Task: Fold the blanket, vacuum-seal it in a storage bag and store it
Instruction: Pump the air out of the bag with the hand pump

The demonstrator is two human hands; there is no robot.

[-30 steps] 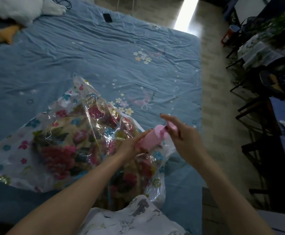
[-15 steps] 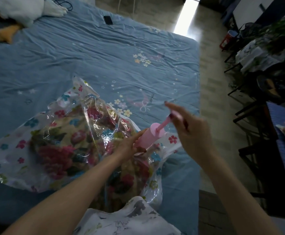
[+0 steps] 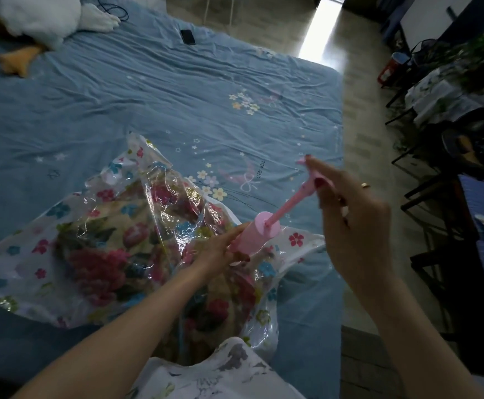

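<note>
Rising pump handle (image 3: 307, 180), right hand (image 3: 350, 214)

We see a pale pink plastic hand pump (image 3: 259, 232), a clear plastic storage bag printed with small red and blue flowers (image 3: 111, 194), a cream blanket with big crimson blooms (image 3: 102, 254), and a blue flower-sprigged bedsheet (image 3: 160, 90).

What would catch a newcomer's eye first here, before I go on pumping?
The pink hand pump at centre: the left hand holds its barrel against the clear flower-printed storage bag, and the right hand grips the handle with the rod drawn out. Inside the bag lies the floral blanket, on the blue bed sheet. At far left sits a white plush toy, with a dark phone nearby.
</note>
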